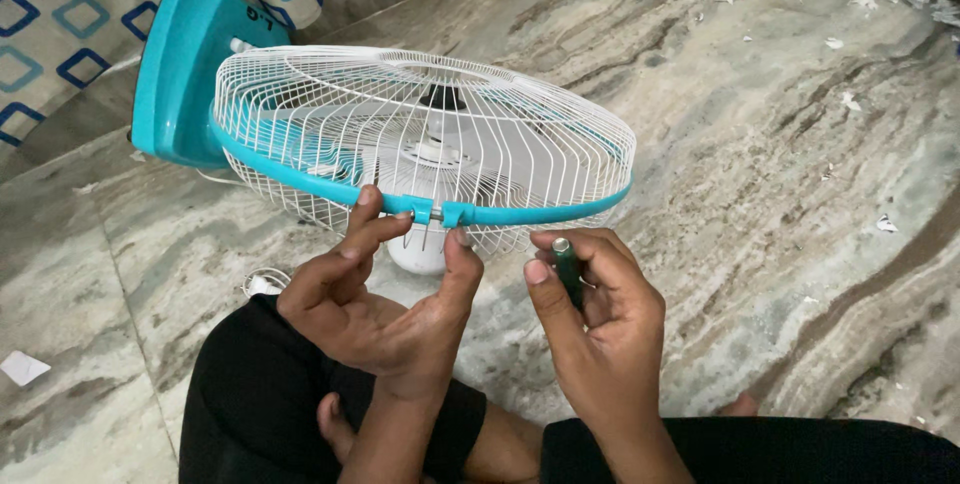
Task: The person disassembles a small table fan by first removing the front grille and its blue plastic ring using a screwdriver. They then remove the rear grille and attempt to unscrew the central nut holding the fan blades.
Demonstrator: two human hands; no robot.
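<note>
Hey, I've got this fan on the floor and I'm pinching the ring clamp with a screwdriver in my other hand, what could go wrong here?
1. The left hand pinches the ring at the clamp; a slip could snap it onto the fingers.
2. The screwdriver in the right hand might jab the left hand.
3. The fan lies tilted on its base and could roll.

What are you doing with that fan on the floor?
A person sits cross-legged on a marble floor with a table fan lying tipped over in front of them. The left hand pinches the teal ring around the white wire cage at its clip. The right hand holds a green-handled tool, probably a screwdriver, beside the clip, not touching it.
</note>
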